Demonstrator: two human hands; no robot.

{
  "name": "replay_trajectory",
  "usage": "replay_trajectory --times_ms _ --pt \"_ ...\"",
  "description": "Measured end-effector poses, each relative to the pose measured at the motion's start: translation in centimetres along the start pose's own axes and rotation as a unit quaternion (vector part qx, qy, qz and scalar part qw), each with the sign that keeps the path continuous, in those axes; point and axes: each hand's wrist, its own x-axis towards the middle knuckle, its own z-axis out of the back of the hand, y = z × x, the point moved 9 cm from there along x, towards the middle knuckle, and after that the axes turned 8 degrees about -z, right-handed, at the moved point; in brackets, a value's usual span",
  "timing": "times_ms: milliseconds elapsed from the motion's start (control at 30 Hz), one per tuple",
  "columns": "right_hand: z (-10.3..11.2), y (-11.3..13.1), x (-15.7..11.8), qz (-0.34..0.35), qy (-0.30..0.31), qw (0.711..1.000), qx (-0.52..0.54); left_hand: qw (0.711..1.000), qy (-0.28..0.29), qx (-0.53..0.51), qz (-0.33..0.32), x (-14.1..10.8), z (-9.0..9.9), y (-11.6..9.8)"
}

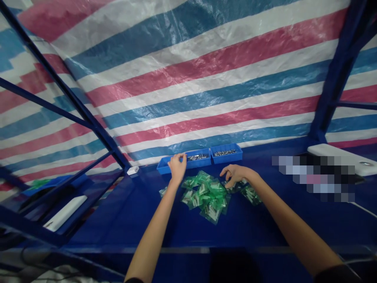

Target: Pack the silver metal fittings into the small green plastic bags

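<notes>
Nearest, by the blue tabletop's point(118, 224) front edge, lies the heap of green packets point(206, 192); the right hand point(234, 175) curls over its right side, grip unclear. Beyond, the left hand point(178, 165), fingertips pinched, contents unclear, hovers at the blue parts bins point(165, 167), running lengthwise along the back edge. No writing is legible.

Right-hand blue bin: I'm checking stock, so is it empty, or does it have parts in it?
Not empty: small metallic pieces lie spread inside the right-hand blue bin. Their depth I cannot tell.
</notes>
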Motion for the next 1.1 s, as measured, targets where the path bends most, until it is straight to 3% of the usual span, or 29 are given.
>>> replay_trajectory --times_ms 100,200,367,467,567,667,767,833,933,1033,1100 --pt "-0.3 0.2 0.5 0.024 -0.018 1.000 -0.003 0.986 -0.025 -0.155 -0.053 -1.8 -0.8 -4.7" --pt "0.2 0.6 0.9 0.070 -0.054 0.996 0.026 0.972 0.012 -0.226 -0.068 -3.5 -2.7 -7.2" --pt "2.9 1.8 0.6 0.126 -0.160 0.972 0.117 0.964 0.148 -0.221 -0.005 -6.2 -6.1 -6.5" --pt "4.0 3.5 -0.5 0.153 -0.200 0.944 0.211 0.959 0.168 -0.229 0.014 -6.8 -6.2 -6.1" --pt "3.7 5.3 -1.5 0.184 -0.210 0.923 0.265 0.941 0.196 -0.276 -0.018 -7.0 -6.5 -7.2" --pt "2.6 5.9 -1.3 0.187 -0.197 0.936 0.226 0.922 0.254 -0.281 -0.085 -7.6 -7.3 -8.6" --pt "2.4 4.3 -0.7 0.130 -0.217 0.963 0.097 0.910 0.300 -0.255 -0.129 -8.3 -7.9 -9.2" --pt "2.4 2.7 -0.4 0.081 -0.190 0.978 0.015 0.904 0.318 -0.245 -0.146 -8.7 -8.1 -9.3" --pt "2.0 0.9 -0.7 0.035 -0.097 0.993 -0.060 0.903 0.324 -0.221 -0.175 -9.0 -8.1 -9.3" --pt "0.9 0.4 -1.3 0.020 -0.008 0.996 -0.082 0.908 0.316 -0.197 -0.193 -9.0 -8.2 -9.2" --pt "0.1 0.3 -1.4 0.002 0.020 0.996 -0.087 0.913 0.307 -0.192 -0.189 -8.8 -8.2 -9.0"
